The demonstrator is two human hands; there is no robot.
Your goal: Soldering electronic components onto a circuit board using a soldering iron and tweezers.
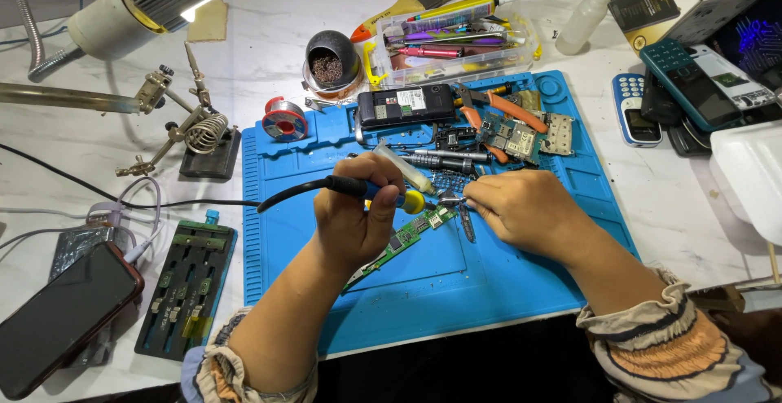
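Observation:
My left hand [358,215] grips a soldering iron [389,194] with a blue and yellow handle and a black cable running off to the left. Its tip points right, over the upper end of a narrow green circuit board [411,234] that lies on the blue work mat [505,277]. My right hand [521,207] rests on the mat just right of the board, its fingertips pinched on what looks like thin tweezers [464,217] beside the iron's tip. The board's lower part is hidden under my left wrist.
The mat's far side holds a dark phone body [406,106], orange-handled pliers [505,110], loose boards and a solder spool [285,119]. Behind are a tip-cleaner pot [332,62], a tool tray and a brush. Phones lie at right and lower left [61,313]; an iron stand [208,138] stands left.

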